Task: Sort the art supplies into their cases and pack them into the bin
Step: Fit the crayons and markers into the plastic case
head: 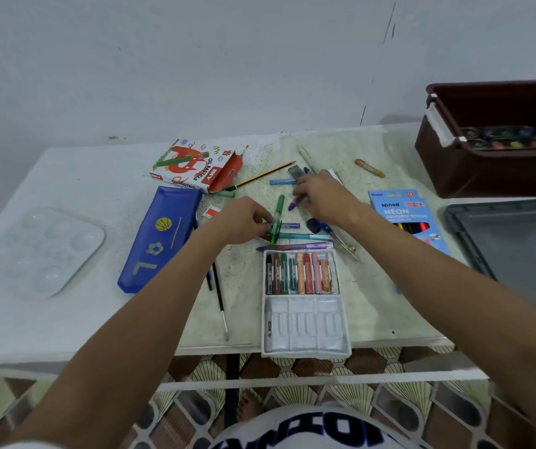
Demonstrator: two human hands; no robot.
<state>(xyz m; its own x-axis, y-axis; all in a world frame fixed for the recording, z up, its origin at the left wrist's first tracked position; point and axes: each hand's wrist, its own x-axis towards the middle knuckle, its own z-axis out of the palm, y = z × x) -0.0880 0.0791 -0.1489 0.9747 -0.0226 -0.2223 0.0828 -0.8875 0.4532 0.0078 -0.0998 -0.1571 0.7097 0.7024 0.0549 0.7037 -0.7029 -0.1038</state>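
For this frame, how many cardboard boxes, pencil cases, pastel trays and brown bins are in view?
Cardboard boxes: 2 (red-and-white oil pastels box, blue Neon coloured-pencils box)
Pencil cases: 1 (blue pencil case with basketball print)
Pastel trays: 1 (white plastic pastel tray)
Bins: 1 (dark brown plastic bin)
Total: 5

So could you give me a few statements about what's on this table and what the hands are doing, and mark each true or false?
1. The left hand holds a green pen. True.
2. The white pastel tray is completely full. False: its near half is empty, and only the far half holds pastels.
3. The brown bin stands at the table's far right. True.
4. The blue pencil case lies inside the bin. False: it lies on the table, left of the hands.
5. The right hand pinches a purple crayon. True.
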